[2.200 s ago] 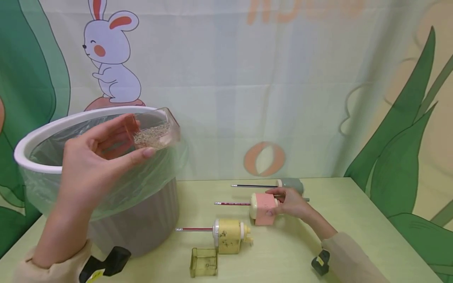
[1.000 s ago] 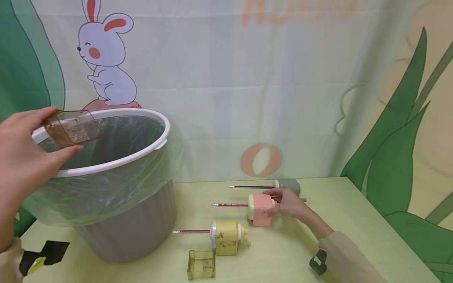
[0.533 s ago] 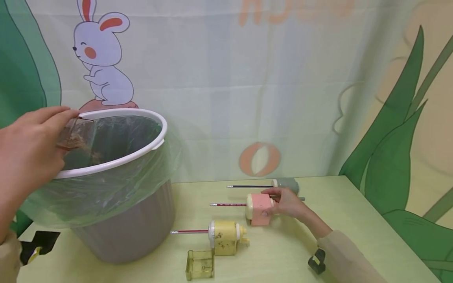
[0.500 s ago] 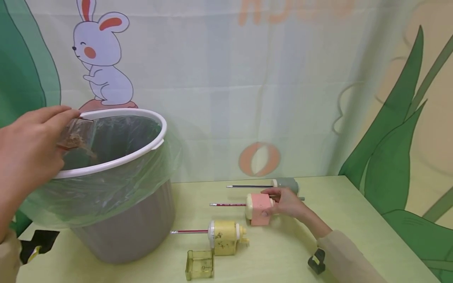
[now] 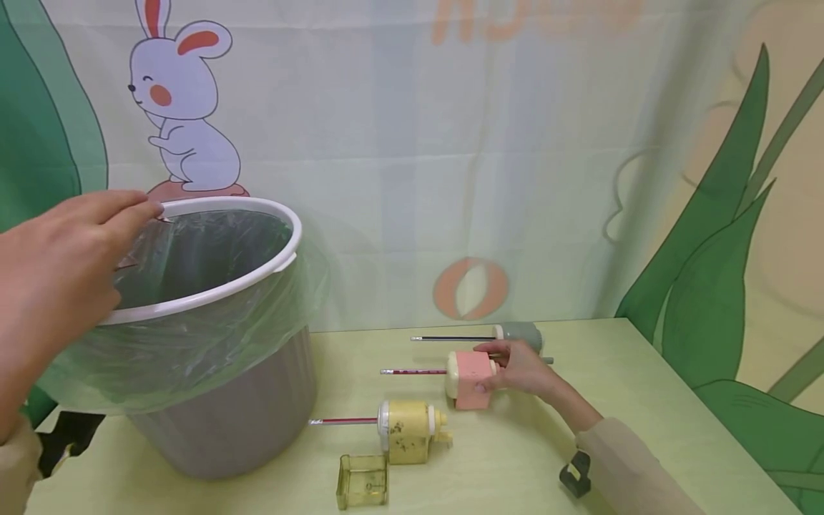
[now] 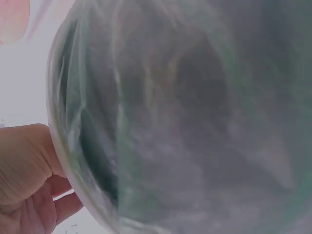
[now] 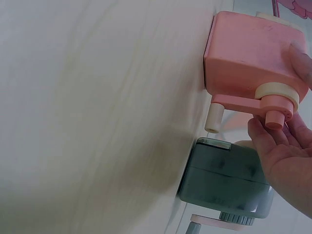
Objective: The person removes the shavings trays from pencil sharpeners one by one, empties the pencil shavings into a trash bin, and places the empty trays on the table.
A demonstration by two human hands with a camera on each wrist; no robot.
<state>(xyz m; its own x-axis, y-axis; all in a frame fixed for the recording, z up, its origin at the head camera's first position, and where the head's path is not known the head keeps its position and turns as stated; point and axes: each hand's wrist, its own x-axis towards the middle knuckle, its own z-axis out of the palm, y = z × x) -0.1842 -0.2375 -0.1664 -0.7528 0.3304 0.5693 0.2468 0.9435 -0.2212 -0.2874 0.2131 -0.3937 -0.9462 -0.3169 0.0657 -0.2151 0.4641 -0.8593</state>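
Note:
My left hand grips a clear reddish shavings drawer, tipped over the mouth of a grey trash bin; the fingers hide most of the drawer. In the left wrist view that hand is beside the bin's rim, with the drawer out of sight. My right hand holds a pink crank pencil sharpener on the table, thumb on its near side. The right wrist view shows the sharpener's crank and the thumb pressing its body. A red pencil sticks out of its left end.
In front stands a yellow pencil sharpener with a pencil, beside a yellow see-through drawer. Behind the pink one sits a grey-green sharpener with a dark pencil. A green liner covers the bin's rim. A printed curtain hangs behind.
My left hand has carried the drawer left over the bin and turned it over. Shavings fell from it half a second ago; none are seen falling now. My right hand stays on the pink sharpener.

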